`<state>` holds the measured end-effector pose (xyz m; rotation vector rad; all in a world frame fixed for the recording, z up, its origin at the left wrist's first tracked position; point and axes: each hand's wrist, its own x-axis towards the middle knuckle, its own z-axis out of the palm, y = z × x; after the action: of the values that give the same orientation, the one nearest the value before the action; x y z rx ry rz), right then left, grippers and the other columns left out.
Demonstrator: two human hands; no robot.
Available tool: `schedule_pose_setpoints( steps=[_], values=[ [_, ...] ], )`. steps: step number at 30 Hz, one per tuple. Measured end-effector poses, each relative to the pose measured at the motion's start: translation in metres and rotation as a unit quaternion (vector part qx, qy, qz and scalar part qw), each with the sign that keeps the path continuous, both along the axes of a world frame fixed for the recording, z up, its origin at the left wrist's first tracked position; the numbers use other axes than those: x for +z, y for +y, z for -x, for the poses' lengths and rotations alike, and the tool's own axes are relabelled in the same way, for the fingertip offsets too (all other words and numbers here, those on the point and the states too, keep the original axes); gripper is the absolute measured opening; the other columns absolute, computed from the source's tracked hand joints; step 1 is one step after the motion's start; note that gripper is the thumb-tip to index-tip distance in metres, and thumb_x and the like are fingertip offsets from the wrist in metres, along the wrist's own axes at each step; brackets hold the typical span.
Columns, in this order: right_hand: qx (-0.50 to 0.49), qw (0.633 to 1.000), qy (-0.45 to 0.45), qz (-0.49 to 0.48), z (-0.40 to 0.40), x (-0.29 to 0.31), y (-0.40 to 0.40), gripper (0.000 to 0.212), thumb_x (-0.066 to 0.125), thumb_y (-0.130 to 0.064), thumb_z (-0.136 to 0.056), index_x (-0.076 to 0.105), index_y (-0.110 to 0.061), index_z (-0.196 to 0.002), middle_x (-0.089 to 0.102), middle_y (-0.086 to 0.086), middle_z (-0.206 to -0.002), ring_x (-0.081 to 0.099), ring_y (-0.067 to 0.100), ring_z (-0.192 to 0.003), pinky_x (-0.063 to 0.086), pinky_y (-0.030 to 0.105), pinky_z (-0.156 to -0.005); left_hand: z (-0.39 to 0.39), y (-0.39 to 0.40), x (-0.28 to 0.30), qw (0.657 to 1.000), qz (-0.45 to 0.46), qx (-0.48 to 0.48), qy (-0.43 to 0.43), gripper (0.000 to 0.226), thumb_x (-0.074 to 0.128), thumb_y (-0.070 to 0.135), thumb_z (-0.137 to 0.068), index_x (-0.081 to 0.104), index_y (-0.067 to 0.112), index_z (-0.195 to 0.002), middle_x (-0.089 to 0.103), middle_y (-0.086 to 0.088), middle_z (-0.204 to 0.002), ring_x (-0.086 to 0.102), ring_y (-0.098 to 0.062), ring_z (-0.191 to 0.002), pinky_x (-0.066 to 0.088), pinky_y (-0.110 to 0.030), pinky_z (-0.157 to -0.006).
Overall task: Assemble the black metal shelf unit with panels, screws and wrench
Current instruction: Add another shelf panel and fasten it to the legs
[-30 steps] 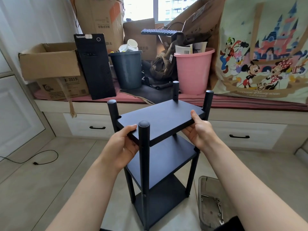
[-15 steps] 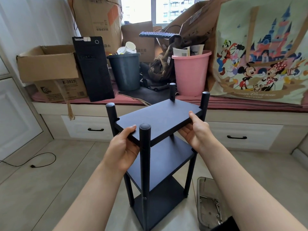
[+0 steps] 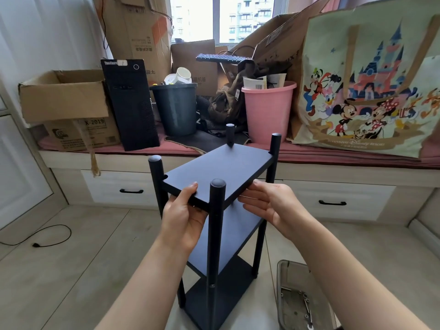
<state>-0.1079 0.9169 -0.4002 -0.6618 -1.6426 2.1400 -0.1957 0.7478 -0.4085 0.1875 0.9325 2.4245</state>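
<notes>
Top panel (image 3: 216,170) sits between four posts, long axis running away from the grips toward the window seat. Left hand (image 3: 183,217) pinches its near edge, thumb on top. Right hand (image 3: 269,206) is spread, fingertips touching the right edge beside near post (image 3: 216,210).

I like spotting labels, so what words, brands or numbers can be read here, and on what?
"ThinkCentre": top of the black computer tower.
"X-2019": label on the open cardboard box.
"SHANGHAI Disney RESORT": cartoon tote bag.
Printing on the tall cardboard box, the carton behind the grey bin, and the barcode papers in the pink bin: too small to read.
</notes>
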Motion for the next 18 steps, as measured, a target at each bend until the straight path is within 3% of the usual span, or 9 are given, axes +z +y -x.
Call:
schedule_pose_setpoints(
  steps=[3,11,18],
  values=[
    [0.024,0.998,0.002,-0.058,-0.01,0.0,-0.001,0.023,0.057,-0.014,-0.098,0.066,-0.002,-0.116,0.076,0.01,-0.098,0.074,0.024,-0.092,0.06,0.034,-0.08,-0.005,0.009,-0.001,0.999,-0.022,0.017,0.018,0.027,0.055,0.007,-0.1,0.055,0.003,-0.127,0.077,-0.005,-0.094,0.076,-0.022,-0.089,0.061,-0.035,-0.067],
    [0.045,0.986,0.041,-0.153,-0.039,0.003,-0.008,0.039,0.06,-0.006,-0.095,0.053,-0.013,-0.132,0.073,0.004,-0.112,0.072,0.019,-0.098,0.06,0.033,-0.082,-0.024,0.031,0.002,0.998,-0.043,0.025,0.03,0.042,0.055,0.01,-0.1,0.052,0.012,-0.141,0.071,-0.013,-0.123,0.07,-0.03,-0.111,0.06,-0.044,-0.088],
    [0.045,0.963,0.047,-0.261,-0.05,0.002,-0.016,0.051,0.071,-0.031,-0.087,0.052,-0.031,-0.134,0.071,0.002,-0.113,0.072,0.013,-0.097,0.061,0.032,-0.079,-0.032,0.035,0.002,0.999,-0.037,0.038,0.009,0.043,0.056,0.006,-0.099,0.051,0.004,-0.142,0.076,-0.008,-0.102,0.074,-0.027,-0.1,0.06,-0.045,-0.089]
  ],
)
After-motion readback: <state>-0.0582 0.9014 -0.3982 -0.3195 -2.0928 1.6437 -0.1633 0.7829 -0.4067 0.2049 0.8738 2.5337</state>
